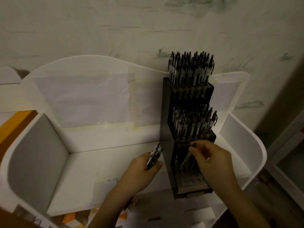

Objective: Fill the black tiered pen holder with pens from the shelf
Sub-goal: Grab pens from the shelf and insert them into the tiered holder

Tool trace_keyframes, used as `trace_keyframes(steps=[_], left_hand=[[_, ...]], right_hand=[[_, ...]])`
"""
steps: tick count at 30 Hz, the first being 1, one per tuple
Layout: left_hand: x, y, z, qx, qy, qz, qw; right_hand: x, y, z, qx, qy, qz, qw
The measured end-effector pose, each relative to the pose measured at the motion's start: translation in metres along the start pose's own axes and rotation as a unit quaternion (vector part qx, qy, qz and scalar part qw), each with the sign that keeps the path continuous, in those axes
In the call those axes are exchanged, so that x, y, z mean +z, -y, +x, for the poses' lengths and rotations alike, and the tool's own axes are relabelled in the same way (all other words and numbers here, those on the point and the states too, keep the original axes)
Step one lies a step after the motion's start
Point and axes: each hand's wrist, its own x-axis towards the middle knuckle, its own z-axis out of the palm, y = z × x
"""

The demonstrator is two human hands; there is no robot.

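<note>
1. white shelf with rounded side walls carries everything i work on; its front edge runs just below my wrists, and a taped paper patch sticks to the floor near that edge.
2. my left hand hovers over the shelf floor just left of the holder, fingers curled round a small bundle of pens whose ends poke up toward the back panel.
3. my right hand reaches over the lowest tier, thumb and forefinger pinching a single pen that leans tilted in that compartment.
4. the black tiered pen holder stands toward the shelf's right side, its tall back against the back panel.
5. its lowest tier holds only a few pens; the middle tier pens are packed tight, and the top tier pens are packed too.
6. behind rises the pale back panel, then patterned wallpaper.
</note>
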Motion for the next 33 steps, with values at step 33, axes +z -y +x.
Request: trace_keyframes(steps=[33], left_hand=[[0.005, -0.014, -0.007, 0.055, 0.009, -0.003, 0.998]], right_hand=[[0.033, -0.006, -0.024, -0.029, 0.024, 0.034, 0.999]])
